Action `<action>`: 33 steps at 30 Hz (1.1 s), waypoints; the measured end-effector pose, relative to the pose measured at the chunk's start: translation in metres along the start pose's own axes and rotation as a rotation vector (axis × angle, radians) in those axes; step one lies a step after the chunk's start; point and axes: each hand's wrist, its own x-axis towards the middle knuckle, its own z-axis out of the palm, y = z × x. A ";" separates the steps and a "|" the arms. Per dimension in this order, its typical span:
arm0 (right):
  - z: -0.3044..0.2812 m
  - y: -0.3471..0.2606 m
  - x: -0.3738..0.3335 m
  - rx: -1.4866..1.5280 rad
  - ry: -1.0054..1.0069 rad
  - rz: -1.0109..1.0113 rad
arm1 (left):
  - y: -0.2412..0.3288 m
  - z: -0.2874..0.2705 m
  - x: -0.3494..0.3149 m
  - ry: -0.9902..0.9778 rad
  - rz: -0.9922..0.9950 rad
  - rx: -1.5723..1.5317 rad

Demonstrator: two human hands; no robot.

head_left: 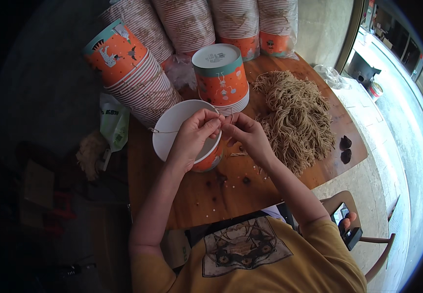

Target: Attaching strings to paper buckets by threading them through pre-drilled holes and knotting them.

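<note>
An orange paper bucket with a white inside [168, 115] stands tilted on the table in front of me. A thin tan cord [169, 132] runs from a loop at its left rim across the opening to my hands. At the right rim my left hand [194, 134] is closed, thumb and forefinger pinching the cord. My right hand [248, 135] meets it there, fingers closed in a pinch, with a bit of cord showing by the fingertips. The exact spot between the fingertips is partly hidden.
A large heap of tan cords [297, 122] lies right of my hands. Behind stand an upturned bucket stack [221, 80], a leaning stack [133, 73] and several bagged stacks [184, 22]. Two dark pieces [346, 149] sit near the right edge of the wooden table [187, 205].
</note>
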 end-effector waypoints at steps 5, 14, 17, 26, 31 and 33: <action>-0.004 -0.004 0.001 0.028 -0.009 0.017 | 0.002 0.000 0.002 0.027 0.013 0.020; -0.007 -0.046 0.020 -0.425 -0.096 -0.194 | -0.002 -0.003 0.007 -0.035 -0.045 0.006; -0.003 -0.052 0.026 -0.357 -0.132 -0.122 | -0.003 -0.004 0.006 -0.112 -0.031 -0.034; -0.010 -0.035 0.039 -0.197 -0.086 -0.054 | 0.000 0.007 -0.003 0.036 0.040 -0.086; -0.011 -0.035 0.039 -0.224 -0.071 -0.130 | -0.002 0.003 -0.002 0.021 0.071 -0.048; -0.011 -0.035 0.038 -0.252 -0.095 -0.186 | -0.004 0.002 0.000 -0.021 0.076 -0.010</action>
